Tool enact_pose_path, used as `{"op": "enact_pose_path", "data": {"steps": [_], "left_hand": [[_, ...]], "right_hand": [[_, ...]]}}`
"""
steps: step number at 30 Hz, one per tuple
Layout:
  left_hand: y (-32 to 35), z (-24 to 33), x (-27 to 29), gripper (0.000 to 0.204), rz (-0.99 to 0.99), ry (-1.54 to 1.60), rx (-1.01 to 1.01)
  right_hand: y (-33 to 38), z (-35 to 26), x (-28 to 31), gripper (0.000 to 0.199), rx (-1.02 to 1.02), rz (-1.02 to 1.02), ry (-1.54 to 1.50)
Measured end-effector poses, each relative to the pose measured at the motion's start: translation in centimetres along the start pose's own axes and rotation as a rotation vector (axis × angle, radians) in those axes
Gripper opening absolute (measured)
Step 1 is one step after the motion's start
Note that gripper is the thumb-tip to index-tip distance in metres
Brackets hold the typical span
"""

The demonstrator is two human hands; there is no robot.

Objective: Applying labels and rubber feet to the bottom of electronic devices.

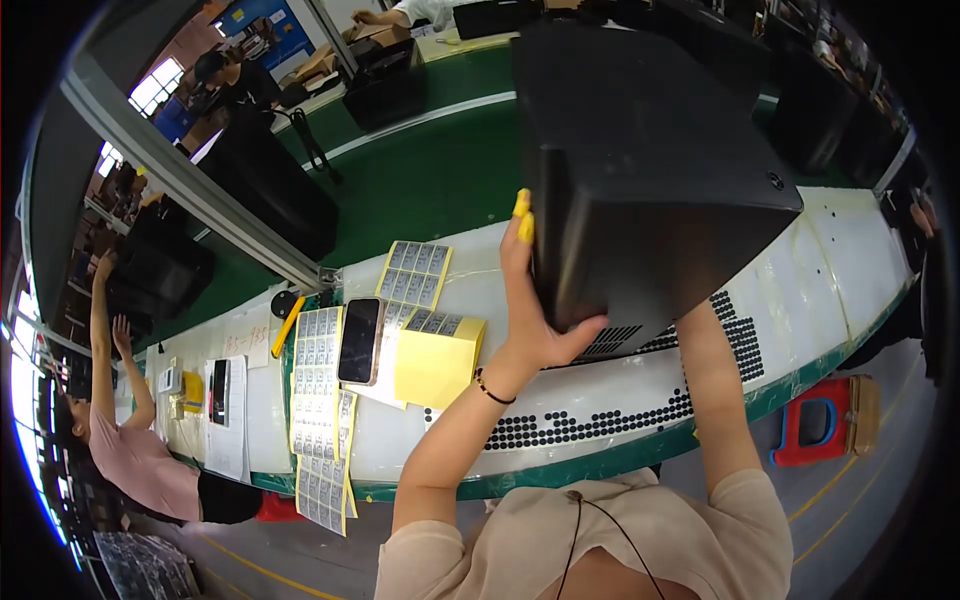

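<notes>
A large black box-shaped cabinet [640, 140] with a slotted vent on its lower side stands tilted over the workbench in front of me. My left hand [535, 320] grips its left side, thumb along the lower edge and fingers up the side. Yellow covers sit on some of those fingertips. My right forearm [710, 380] reaches behind the cabinet's lower right side, and the hand itself is hidden there. Under and beside the cabinet, rows of small round black pads [590, 425] lie on the white bench top.
Left of me on the bench [480, 270] are label sheets [318, 380], a yellow backing sheet [437, 368], a phone [361, 341] and a yellow-handled cutter [288, 327]. A co-worker in pink [145, 460] reaches up at far left. A green conveyor [430, 160] runs beyond; a red stool [812, 420] stands right.
</notes>
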State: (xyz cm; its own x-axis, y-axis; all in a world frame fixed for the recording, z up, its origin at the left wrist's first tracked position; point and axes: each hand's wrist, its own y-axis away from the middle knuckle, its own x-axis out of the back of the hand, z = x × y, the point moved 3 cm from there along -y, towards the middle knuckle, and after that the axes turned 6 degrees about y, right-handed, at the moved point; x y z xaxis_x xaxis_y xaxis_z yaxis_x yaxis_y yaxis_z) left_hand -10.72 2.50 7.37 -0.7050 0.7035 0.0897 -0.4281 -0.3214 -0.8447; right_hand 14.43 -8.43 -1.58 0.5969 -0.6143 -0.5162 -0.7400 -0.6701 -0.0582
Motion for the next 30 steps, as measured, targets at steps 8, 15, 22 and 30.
{"op": "enact_pose_path", "data": {"steps": [8, 15, 22, 30], "left_hand": [[1.6, 0.8, 1.8, 0.108, -0.143, -0.049, 0.113], [5.0, 0.7, 11.6, 0.059, -0.114, -0.908, 0.433], [9.6, -1.8, 15.5, 0.048, -0.159, -1.103, 0.635], [7.2, 7.2, 11.3, 0.033, 0.268, -0.312, 0.315]], "right_hand": [[0.7, -1.0, 1.6, 0.050, -0.008, 0.068, 0.016], [2.0, -3.7, 5.7, 0.048, -0.004, 0.125, 0.038], [4.4, -4.8, 6.5, 0.046, 0.068, 0.232, 0.098], [16.6, -9.5, -3.1, 0.022, 0.953, 0.386, 0.544]]}}
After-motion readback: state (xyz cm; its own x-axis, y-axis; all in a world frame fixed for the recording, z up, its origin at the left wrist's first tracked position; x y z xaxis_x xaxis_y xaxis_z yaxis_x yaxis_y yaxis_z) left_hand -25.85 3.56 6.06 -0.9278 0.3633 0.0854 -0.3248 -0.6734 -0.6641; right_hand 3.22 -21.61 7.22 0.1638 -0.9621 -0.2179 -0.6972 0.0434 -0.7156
